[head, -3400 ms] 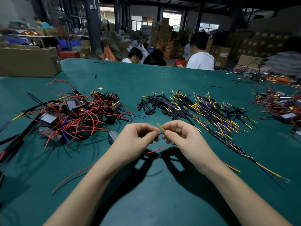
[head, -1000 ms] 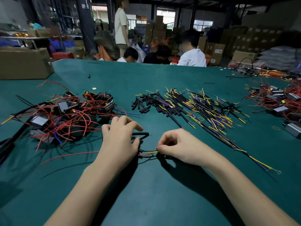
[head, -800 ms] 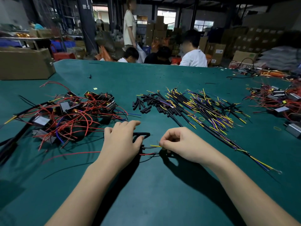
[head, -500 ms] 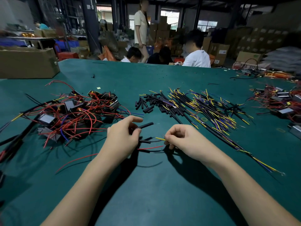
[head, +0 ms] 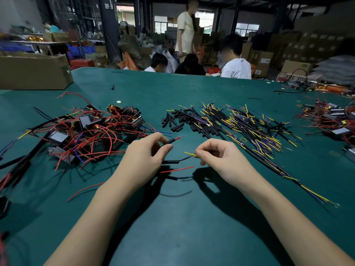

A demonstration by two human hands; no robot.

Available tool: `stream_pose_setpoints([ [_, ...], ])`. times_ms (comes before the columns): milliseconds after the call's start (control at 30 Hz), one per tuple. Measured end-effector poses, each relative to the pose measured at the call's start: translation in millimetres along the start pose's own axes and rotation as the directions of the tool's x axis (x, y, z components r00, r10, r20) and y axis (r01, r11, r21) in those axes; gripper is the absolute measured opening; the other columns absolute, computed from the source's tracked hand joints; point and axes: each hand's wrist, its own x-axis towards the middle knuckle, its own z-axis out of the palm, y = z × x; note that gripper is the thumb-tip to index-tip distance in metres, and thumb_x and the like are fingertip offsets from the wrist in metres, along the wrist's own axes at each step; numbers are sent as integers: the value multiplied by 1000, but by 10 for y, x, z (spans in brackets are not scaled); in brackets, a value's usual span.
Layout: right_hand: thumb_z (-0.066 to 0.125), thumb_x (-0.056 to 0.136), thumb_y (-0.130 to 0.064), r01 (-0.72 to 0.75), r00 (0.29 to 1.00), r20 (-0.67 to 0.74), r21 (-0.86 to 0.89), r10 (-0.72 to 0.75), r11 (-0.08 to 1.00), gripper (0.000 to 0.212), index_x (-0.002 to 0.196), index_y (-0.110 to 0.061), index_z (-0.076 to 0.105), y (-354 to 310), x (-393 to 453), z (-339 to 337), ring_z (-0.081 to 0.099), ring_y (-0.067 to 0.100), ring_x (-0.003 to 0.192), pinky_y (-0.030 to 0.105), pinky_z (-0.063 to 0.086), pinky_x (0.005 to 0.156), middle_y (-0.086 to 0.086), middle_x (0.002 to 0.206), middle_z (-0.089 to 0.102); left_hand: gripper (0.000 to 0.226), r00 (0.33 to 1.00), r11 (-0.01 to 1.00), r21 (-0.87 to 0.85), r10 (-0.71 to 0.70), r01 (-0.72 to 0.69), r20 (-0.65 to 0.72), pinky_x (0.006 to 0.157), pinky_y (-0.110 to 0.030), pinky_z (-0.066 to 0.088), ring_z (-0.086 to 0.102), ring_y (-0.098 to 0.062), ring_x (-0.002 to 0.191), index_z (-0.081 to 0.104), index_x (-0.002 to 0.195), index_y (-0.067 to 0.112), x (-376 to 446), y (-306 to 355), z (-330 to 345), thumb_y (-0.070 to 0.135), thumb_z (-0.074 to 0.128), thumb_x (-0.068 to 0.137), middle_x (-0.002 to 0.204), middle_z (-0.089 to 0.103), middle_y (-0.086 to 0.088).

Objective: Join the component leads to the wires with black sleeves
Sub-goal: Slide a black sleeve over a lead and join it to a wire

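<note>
**Two hands, two wire ends, one gap to close**

Two bare hands work over a green felt-covered table (head: 192, 217), described left to right. At nine o'clock from the hands lies a tangled heap of small boxy components with thin red leads (head: 86, 135). The left hand (head: 142, 160) pinches a short black sleeve carrying a red lead (head: 170, 141) between thumb and forefinger; the red tip juts out toward two o'clock. Below it a second black sleeve (head: 171, 161) and a loose red lead (head: 176, 169) emerge from the same hand, pointing toward three o'clock. The right hand (head: 221, 160) pinches a yellow-tipped wire end (head: 190, 154) with curled fingertips; that tip points toward ten o'clock. At twelve to two o'clock spreads the stock pile of black-sleeved wires with yellow and blue ends (head: 240, 125), with loose cut black sleeves (head: 172, 121) at its left edge. The deciding relation is judged to be the gap between tips: red above and left, yellow below and right, apart, their long axes roughly in line but offset. Each hand is nearest its own end; joining likely requires bringing both tips together.
</note>
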Motion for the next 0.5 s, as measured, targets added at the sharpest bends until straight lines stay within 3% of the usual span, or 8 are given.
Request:
stream_pose_setpoints([
  [67, 63, 89, -12, 23, 1000, -11, 19, -22, 1000, 9, 81, -13, 66, -10, -2, 1, 57, 7, 65, 18, 45, 67, -4, 72, 65, 27, 999, 998, -48, 43, -42, 32, 80, -17, 45, 62, -6, 77, 63, 115, 30, -11, 17, -2, 14, 54, 94, 76, 68, 5],
  [133, 63, 89, -11, 41, 999, -17, 28, -41, 999, 10, 80, -14, 66, -18, -7, 1, 58, 7, 65, 16, 45, 66, -7, 71, 66, 37, 996, 992, -99, 79, -74, 49, 77, -13, 44, 60, -2, 78, 62, 120, 30, -15, 33, 6, 7, 51, 93, 80, 67, 7],
  [233, 64, 89, -10, 65, 998, -19, 41, -65, 997, 12, 79, -15, 66, -33, -16, 13, 57, 8, 65, 17, 46, 67, -5, 72, 66, 24, 991, 978, -175, 124, -112, 59, 70, -10, 38, 51, -1, 71, 65, 114, 25, -24, 71, 42, 16, 54, 95, 80, 62, -1],
  [300, 64, 88, -10, 79, 997, -23, 42, -78, 996, 12, 78, -16, 66, -43, -19, 20, 57, 9, 66, 20, 46, 68, -1, 73, 66, 19, 988, 968, -225, 133, -113, 73, 70, -16, 39, 50, -4, 69, 65, 110, 24, -26, 87, 63, 21, 55, 95, 79, 61, -4],
  [400, 65, 88, -10, 99, 995, -25, 23, -98, 995, 12, 78, -16, 67, -49, -19, 20, 56, 10, 66, 23, 45, 68, 4, 74, 65, 13, 989, 959, -263, 129, -106, 71, 74, -19, 42, 56, -7, 75, 65, 101, 21, -27, 99, 77, 20, 54, 94, 82, 64, 1],
  [500, 65, 87, -10, 114, 993, -18, 0, -114, 993, 11, 78, -16, 67, -50, -24, 25, 56, 11, 66, 25, 45, 67, 5, 73, 64, 12, 991, 966, -238, 120, -104, 54, 64, -12, 38, 53, 1, 67, 64, 87, 18, -19, 88, 80, 21, 55, 94, 75, 61, 9],
])
